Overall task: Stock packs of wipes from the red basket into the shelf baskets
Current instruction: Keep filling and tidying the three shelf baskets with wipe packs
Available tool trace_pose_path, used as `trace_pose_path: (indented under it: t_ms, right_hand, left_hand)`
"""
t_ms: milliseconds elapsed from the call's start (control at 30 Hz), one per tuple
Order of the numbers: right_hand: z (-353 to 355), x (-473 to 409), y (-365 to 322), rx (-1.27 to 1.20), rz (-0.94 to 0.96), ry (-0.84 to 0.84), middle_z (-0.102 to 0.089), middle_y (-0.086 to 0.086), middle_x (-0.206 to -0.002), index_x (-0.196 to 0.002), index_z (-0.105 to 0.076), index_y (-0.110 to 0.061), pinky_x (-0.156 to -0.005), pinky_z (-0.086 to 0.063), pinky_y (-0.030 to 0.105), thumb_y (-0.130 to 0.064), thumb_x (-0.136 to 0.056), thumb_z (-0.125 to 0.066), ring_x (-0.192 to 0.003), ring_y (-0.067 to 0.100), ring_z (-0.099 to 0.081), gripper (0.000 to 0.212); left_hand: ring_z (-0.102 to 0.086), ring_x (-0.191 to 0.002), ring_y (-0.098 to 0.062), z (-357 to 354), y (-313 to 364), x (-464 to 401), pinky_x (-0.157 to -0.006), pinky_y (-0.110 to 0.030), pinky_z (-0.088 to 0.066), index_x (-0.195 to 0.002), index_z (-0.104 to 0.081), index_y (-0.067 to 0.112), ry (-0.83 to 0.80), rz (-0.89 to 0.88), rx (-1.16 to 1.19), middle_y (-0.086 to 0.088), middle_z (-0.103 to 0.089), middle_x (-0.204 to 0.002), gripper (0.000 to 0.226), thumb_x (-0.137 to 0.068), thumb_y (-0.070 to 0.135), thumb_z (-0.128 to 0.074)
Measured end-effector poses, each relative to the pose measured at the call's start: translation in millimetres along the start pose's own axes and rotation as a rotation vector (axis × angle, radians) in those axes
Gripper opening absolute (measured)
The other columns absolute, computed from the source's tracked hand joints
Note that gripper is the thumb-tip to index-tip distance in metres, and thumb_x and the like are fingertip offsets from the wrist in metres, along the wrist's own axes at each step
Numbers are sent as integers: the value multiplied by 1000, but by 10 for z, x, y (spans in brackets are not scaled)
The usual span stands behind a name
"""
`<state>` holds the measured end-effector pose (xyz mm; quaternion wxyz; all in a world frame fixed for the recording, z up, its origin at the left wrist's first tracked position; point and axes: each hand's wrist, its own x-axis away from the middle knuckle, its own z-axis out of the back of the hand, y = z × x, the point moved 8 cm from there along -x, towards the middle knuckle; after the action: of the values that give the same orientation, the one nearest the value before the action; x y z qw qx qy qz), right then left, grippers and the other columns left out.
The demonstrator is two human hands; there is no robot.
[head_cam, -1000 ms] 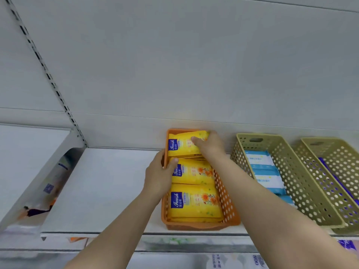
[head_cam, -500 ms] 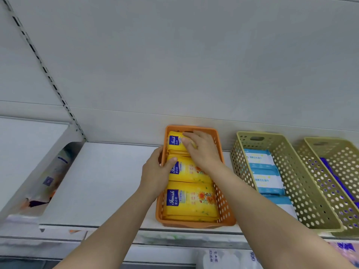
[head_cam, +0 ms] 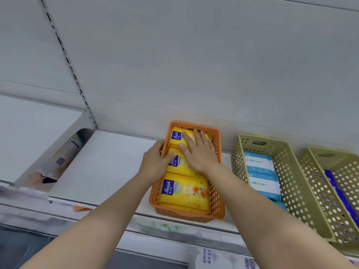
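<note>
An orange shelf basket point(head_cam: 217, 199) stands on the white shelf and holds yellow packs of wipes in a row. The front pack point(head_cam: 185, 193) lies flat and uncovered. My right hand point(head_cam: 198, 150) lies flat with straight fingers on the rear pack point(head_cam: 175, 135) and the middle pack point(head_cam: 174, 166), pressing them down. My left hand point(head_cam: 155, 162) grips the basket's left rim, thumb inside against the middle pack. The red basket is out of sight.
Two olive perforated baskets stand to the right: the nearer olive basket point(head_cam: 297, 193) holds white-and-blue packs, the farther olive basket point(head_cam: 347, 171) holds dark blue ones. Bare shelf point(head_cam: 108, 167) lies left of the orange basket. A slanted divider point(head_cam: 48, 152) is at far left.
My right hand lowered the rear yellow pack into the orange basket and flattened on top of it. My left hand stayed on the basket's left rim.
</note>
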<state>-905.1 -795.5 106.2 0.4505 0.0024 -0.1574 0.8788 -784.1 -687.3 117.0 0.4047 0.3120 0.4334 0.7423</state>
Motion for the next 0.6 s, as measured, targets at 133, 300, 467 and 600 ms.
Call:
trace_pose_path:
  t_ms: [133,300,467,600]
  right_hand:
    - [100,4,-12,-26,-2,-43,2,1,-167,-157,-11,-39,-122,2,46,-61,-102,-15,-154,22,8,60]
    - [605,17,-146,13,-16,70,-22,11,-163,-153,-34,-21,-121,-16,44,-52,-101,-36,-151,29,-16,60]
    - [1241,400,-802,-8,82,234,-43,8,-153,-147,-46,-16,-114,-29,38,-41,-99,-50,-143,28,-34,54]
    - [1515,977,-1689,7,223,381,-47,3,-150,-146,-46,-19,-112,-29,34,-38,-99,-52,-142,24,-34,51]
  left_hand:
    - [-63,-102,-13,57,72,23,-69,-14,-45,-140,-50,20,14,15,-92,-2,-63,-132,51,-95,39,-63]
    - [-52,-130,-23,527,361,143,-98,-30,-42,-143,-47,15,100,-50,-225,-6,-54,-144,58,-93,36,-67]
    - [-45,-135,-23,1461,708,596,-110,-33,-34,-143,-48,17,198,-249,-425,-3,-51,-146,57,-90,26,-70]
    - [-42,-137,-20,2316,601,1242,-110,-31,-30,-144,-47,21,313,-362,-514,1,-49,-148,56,-92,29,-67]
